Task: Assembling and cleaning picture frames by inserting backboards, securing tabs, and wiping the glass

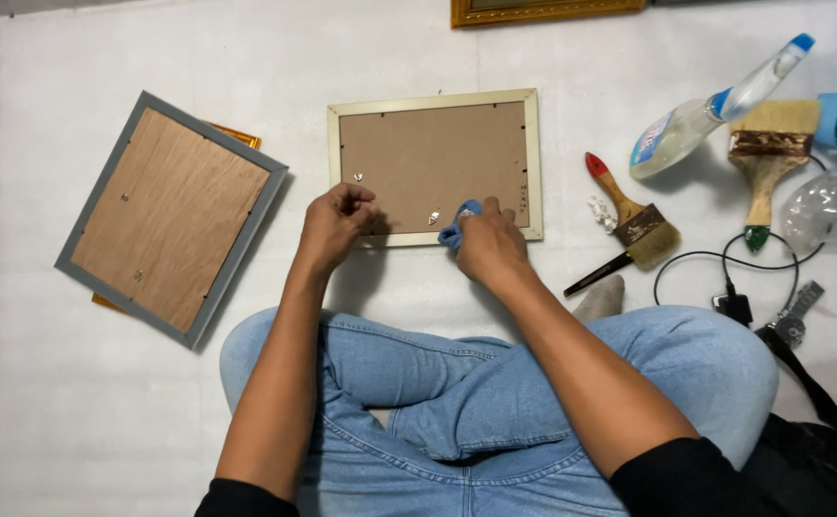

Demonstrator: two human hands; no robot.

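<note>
1. Head view: person is sitting cross-legged in blue jeans on a white floor, working on a cream-framed picture frame lying face down, brown backing board up, just ahead of the knees.
2. Right hand is clenching a small blue cloth and pressing it on the frame's lower rail, right of centre.
3. Left hand is curling its fingers onto the same lower rail at the left, pinning the frame; I cannot tell if it is pinching anything small.
4. Doing it well, my judgement: keeping the left hand bearing down so the frame is not sliding, wiping along the rail rather than across it, and steering the cloth clear of the small metal tabs on the backing so it is not snagging.
5. Folding the cloth to a clean face when it is picking up dust would help; light pressure near the mitred corners.
6. Spray bottle is lying tilted at the right, clear body, blue nozzle, with a blue-and-white label wrapping its lower end; print too small to make out.
7. Red-handled brush and a wider brush with a green handle tip are lying beside the bottle, well apart from the hands.
8. Grey-framed picture frame is lying face down at the left, over an orange-gold one; no label showing on either backing.
9. Black cable and plug are sitting near the right knee.
</note>
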